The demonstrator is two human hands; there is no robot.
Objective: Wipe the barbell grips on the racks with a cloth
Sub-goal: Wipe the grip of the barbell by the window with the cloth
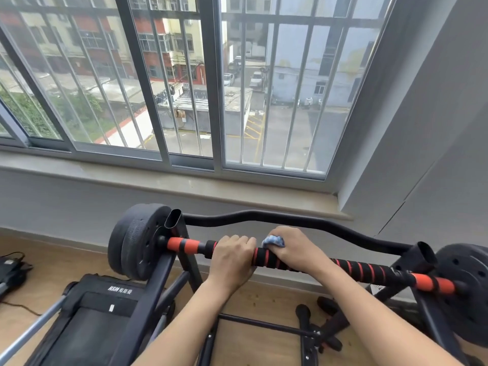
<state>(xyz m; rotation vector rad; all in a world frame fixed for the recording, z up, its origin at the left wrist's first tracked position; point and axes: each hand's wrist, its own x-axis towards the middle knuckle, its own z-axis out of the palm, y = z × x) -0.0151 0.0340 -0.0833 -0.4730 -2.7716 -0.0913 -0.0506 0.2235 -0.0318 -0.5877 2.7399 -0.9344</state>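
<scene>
A barbell lies across a black rack (182,233), its grip (364,272) covered in black foam with red stripes and orange sections near each end. Black weight plates (137,241) sit at the left end, and another plate (464,281) at the right end. My left hand (232,257) grips the bar left of centre, fingers curled over it. My right hand (295,249) is wrapped round the bar just to the right, holding a blue cloth (273,241) against the grip; only a bunched corner of the cloth shows.
A curved black bar (264,216) runs behind the barbell. A treadmill (87,320) stands lower left on the wooden floor. Rack legs and a crossbar (264,324) spread below. The window sill (184,186) and barred window are straight ahead, a grey wall at right.
</scene>
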